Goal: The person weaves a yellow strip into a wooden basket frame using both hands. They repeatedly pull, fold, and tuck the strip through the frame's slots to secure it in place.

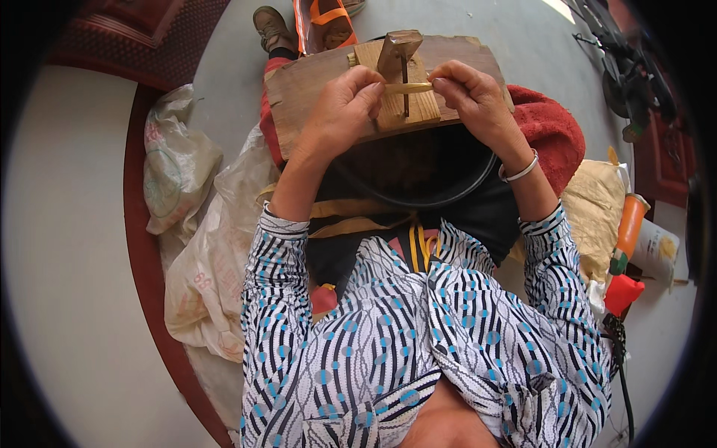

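My left hand [345, 103] and my right hand [476, 95] each pinch one end of a narrow, pale yellow tapered strip [408, 87]. It is stretched level between my fingertips and crosses a thin dark upright bar [405, 69]. What the strip is made of, I cannot tell. The bar stands at a wooden block [401, 46] on a lighter wooden piece [418, 112], which is fixed on a wide wooden board [463, 56]. Beneath the board is a round black tub [433, 201], its inside mostly in shadow.
White plastic sacks [179, 164] lie at the left beside a dark red door frame [149, 246]. To the right are a tan sack [594, 209], an orange tube-shaped thing [631, 224] and a white bucket [657, 250]. An orange-edged bag [328, 22] and a shoe [273, 28] are beyond the board.
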Demonstrator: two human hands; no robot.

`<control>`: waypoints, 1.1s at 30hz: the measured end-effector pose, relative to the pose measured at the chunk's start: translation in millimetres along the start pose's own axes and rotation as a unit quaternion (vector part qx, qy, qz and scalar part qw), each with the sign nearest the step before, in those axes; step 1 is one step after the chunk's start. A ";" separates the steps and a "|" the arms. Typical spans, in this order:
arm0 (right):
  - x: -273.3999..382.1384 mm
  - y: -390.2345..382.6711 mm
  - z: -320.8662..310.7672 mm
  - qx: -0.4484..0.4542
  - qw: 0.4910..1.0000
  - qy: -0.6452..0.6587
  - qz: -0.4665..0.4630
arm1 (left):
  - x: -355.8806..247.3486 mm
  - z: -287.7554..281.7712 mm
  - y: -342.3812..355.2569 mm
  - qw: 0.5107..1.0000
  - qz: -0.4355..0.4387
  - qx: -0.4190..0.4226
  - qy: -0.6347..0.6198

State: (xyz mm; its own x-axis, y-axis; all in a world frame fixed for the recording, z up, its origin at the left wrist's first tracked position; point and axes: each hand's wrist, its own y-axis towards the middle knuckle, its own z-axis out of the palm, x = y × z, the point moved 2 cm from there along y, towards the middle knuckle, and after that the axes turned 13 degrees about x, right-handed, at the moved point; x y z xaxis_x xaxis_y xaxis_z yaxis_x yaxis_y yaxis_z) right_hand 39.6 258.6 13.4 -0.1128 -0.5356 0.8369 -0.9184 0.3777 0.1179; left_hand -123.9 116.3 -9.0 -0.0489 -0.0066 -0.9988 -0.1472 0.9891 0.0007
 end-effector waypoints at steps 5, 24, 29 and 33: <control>-21.5 4.5 8.5 0.022 0.999 -0.048 0.002 | 17.3 -2.5 16.2 0.956 -0.023 -0.098 0.274; 21.7 -73.7 38.5 0.266 0.944 0.123 0.153 | -22.9 42.9 -55.1 0.908 0.026 -0.110 0.403; 71.8 -88.9 27.8 0.068 0.916 0.394 -0.037 | -26.9 84.7 -46.9 0.978 0.170 -0.075 -0.096; 34.5 -81.2 9.2 -0.070 0.925 0.373 0.017 | -43.2 111.3 -59.2 0.992 0.108 -0.032 -0.049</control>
State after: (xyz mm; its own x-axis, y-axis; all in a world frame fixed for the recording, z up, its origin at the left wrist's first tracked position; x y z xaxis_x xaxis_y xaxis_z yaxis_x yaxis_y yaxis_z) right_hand 106.8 202.5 27.8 0.1999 0.1284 0.9714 -0.8548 0.5074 0.1089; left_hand -3.2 74.4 28.7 0.0097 0.2224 -0.9749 -0.2062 0.9545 0.2156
